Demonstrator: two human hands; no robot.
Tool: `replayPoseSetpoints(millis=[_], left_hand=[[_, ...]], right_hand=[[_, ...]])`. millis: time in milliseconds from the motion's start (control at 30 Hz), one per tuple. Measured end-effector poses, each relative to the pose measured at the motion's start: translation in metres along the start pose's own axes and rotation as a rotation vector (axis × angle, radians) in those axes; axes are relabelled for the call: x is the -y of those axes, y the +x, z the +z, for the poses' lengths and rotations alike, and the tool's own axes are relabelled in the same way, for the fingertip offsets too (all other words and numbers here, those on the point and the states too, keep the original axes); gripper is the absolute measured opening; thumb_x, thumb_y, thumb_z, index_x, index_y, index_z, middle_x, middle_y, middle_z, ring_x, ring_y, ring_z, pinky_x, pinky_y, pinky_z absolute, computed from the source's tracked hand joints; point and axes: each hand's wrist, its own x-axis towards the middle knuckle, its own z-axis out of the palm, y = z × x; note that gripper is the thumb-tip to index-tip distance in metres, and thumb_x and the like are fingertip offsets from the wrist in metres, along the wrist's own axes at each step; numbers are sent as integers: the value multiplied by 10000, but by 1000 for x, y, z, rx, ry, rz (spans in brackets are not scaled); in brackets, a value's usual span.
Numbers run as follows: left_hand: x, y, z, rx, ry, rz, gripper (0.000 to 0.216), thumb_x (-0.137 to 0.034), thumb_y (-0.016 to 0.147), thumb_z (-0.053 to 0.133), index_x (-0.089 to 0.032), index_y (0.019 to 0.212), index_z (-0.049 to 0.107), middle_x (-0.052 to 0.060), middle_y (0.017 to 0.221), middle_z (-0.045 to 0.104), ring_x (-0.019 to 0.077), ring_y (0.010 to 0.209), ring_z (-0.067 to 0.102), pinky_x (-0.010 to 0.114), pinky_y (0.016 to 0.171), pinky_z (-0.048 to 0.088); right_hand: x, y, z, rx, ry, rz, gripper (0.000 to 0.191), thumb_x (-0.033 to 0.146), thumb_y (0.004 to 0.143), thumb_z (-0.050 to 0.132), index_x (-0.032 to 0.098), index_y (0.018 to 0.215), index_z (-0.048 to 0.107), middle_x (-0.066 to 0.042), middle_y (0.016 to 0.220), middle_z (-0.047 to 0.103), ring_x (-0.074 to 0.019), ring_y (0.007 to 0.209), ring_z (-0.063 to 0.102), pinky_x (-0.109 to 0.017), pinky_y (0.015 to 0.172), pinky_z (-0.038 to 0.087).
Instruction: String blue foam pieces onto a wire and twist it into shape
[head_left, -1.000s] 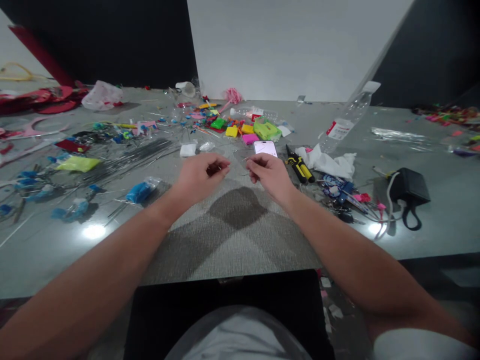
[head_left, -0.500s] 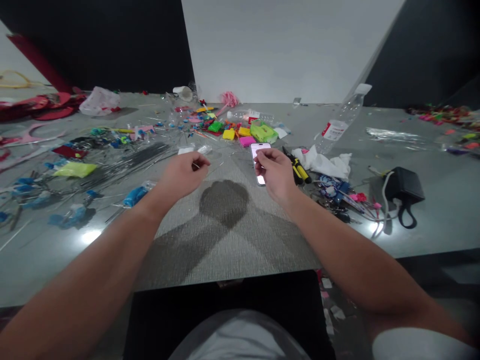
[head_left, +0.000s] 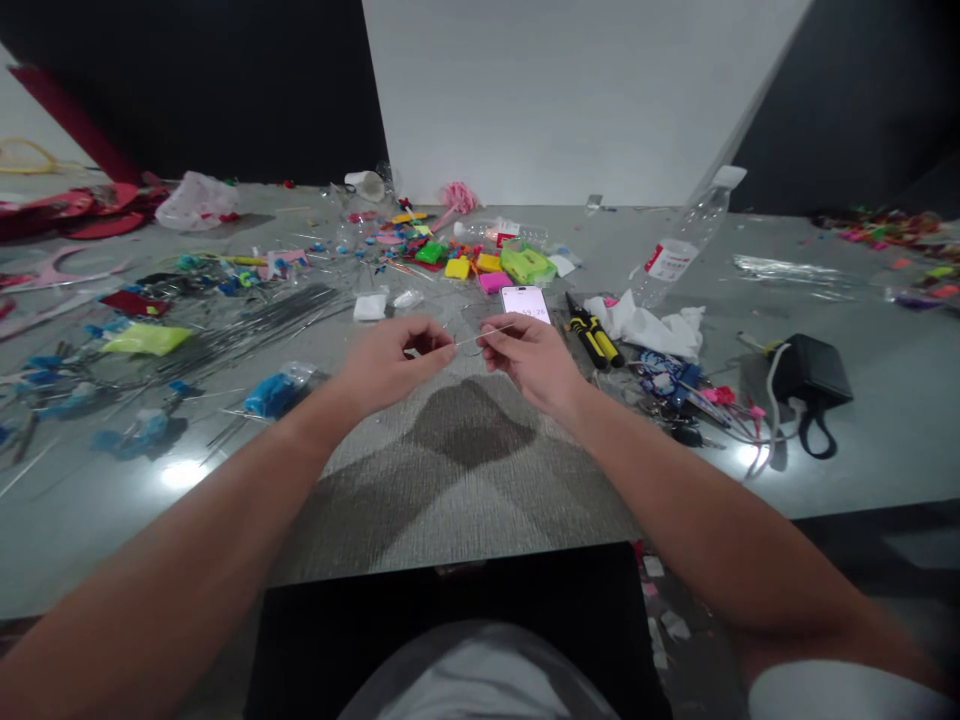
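My left hand [head_left: 390,362] and my right hand [head_left: 529,358] are held close together above a grey mat [head_left: 457,470] in the middle of the table. Both pinch the ends of a thin metal wire [head_left: 474,339] that runs between their fingertips. A smartphone [head_left: 525,302] with a lit screen lies just beyond my right hand. Yellow-handled pliers [head_left: 596,335] lie to the right of the phone.
A bundle of thin wires [head_left: 262,315] and blue packets [head_left: 274,392] lie at the left. Coloured blocks [head_left: 480,265] and a green box [head_left: 527,262] sit at the back centre. A plastic bottle [head_left: 686,240], white tissue [head_left: 649,322] and a black pouch [head_left: 814,372] are at the right.
My right hand left the phone and came back toward the left hand. Both hands now pinch the wire between them.
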Motion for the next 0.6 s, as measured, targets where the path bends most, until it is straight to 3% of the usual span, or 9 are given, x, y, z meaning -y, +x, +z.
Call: replayPoseSetpoints(millis=[167, 400, 600], left_hand=[[2, 2, -7, -49, 24, -41, 204, -405, 864, 652, -206, 845, 693, 19, 730, 653, 153, 628, 527, 272, 539, 393], [26, 10, -27, -72, 152, -79, 175, -388, 832, 674, -219, 801, 708, 15, 700, 646, 170, 645, 556, 293, 581, 419], [12, 6, -18, 13, 85, -88, 209, -414, 851, 663, -213, 820, 712, 9, 689, 630, 157, 622, 527, 275, 548, 394]], right_hand=[[3, 0, -1, -9, 23, -35, 192, 291, 760, 814, 191, 883, 706, 11, 742, 659, -91, 618, 573, -233, 548, 498], [5, 5, -5, -61, 17, -87, 174, 314, 786, 802, 204, 856, 687, 30, 747, 623, -74, 587, 534, -226, 535, 482], [-1, 3, -3, -8, -15, -38, 234, 336, 744, 844, 178, 841, 702, -6, 760, 666, -105, 656, 593, -243, 569, 514]])
